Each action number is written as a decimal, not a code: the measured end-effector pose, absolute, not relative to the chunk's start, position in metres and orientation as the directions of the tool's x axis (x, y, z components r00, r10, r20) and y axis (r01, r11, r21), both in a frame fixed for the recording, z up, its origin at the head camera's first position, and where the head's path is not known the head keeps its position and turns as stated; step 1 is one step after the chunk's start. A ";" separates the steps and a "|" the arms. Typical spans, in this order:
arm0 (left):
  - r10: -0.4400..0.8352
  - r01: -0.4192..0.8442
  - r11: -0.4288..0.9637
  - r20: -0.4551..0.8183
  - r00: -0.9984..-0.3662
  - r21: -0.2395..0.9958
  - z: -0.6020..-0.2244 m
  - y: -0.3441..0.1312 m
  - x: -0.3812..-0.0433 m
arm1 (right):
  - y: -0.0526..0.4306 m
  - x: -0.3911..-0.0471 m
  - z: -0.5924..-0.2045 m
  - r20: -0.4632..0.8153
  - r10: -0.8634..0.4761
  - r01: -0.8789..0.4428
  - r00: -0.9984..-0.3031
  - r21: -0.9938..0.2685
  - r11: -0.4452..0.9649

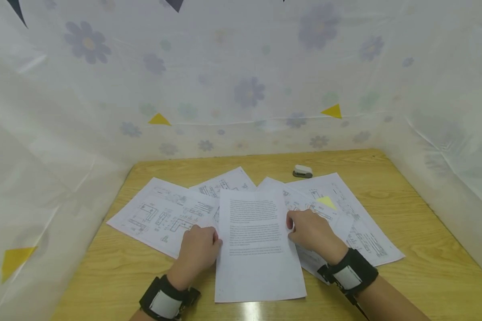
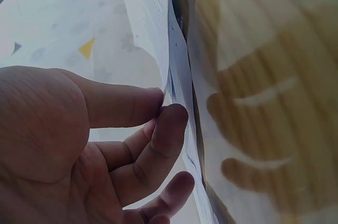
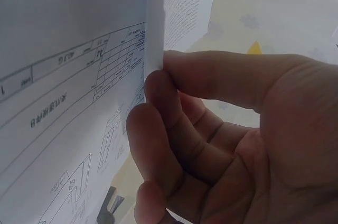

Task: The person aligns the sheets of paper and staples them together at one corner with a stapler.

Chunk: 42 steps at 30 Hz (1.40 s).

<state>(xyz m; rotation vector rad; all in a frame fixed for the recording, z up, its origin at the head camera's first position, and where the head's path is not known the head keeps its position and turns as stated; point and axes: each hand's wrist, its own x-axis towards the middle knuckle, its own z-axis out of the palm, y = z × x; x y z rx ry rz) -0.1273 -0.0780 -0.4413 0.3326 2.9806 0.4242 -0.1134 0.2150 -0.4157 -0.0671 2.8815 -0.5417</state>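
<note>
A white sheet of printed text (image 1: 251,276) lies upright to me in the middle, overlapping several sheets with technical drawings. My left hand (image 1: 201,247) pinches its left edge between thumb and fingertips; the left wrist view shows the thumb (image 2: 132,105) against the paper's edge, close over the table. On the opposite side, my right hand (image 1: 315,232) pinches the right edge, thumb and index finger meeting at the paper (image 3: 156,28) in the right wrist view. Beneath it there, a drawing sheet (image 3: 53,118) with a title table shows.
Drawing sheets fan out to the left (image 1: 144,218) and right (image 1: 369,236) on the wooden table (image 1: 385,187). A yellow sticky note (image 1: 327,203) lies on the right-hand drawings. Behind them stands a small stapler (image 1: 303,171). Flowered plastic sheeting (image 1: 225,129) encloses the back and sides.
</note>
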 end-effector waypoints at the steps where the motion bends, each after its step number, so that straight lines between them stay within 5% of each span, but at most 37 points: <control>1: 0.230 0.198 0.937 -0.081 -0.970 0.289 -0.441 -0.079 -0.127 | 0.215 -0.114 -0.416 -0.197 -0.082 -0.005 -0.977 -0.363 0.932; 16: 0.185 0.143 0.956 -0.147 -0.972 0.257 -0.437 -0.090 -0.129 | 0.209 -0.119 -0.412 -0.194 -0.083 -0.013 -0.978 -0.339 0.941; 31: 0.180 0.166 0.951 -0.029 -0.983 0.261 -0.431 -0.110 -0.131 | 0.185 -0.150 -0.391 -0.115 -0.134 -0.092 -0.984 -0.319 0.943; 42: 0.111 0.093 0.968 -0.063 -0.992 0.234 -0.425 -0.120 -0.130 | 0.165 -0.170 -0.388 -0.162 -0.139 -0.079 -0.977 -0.332 0.940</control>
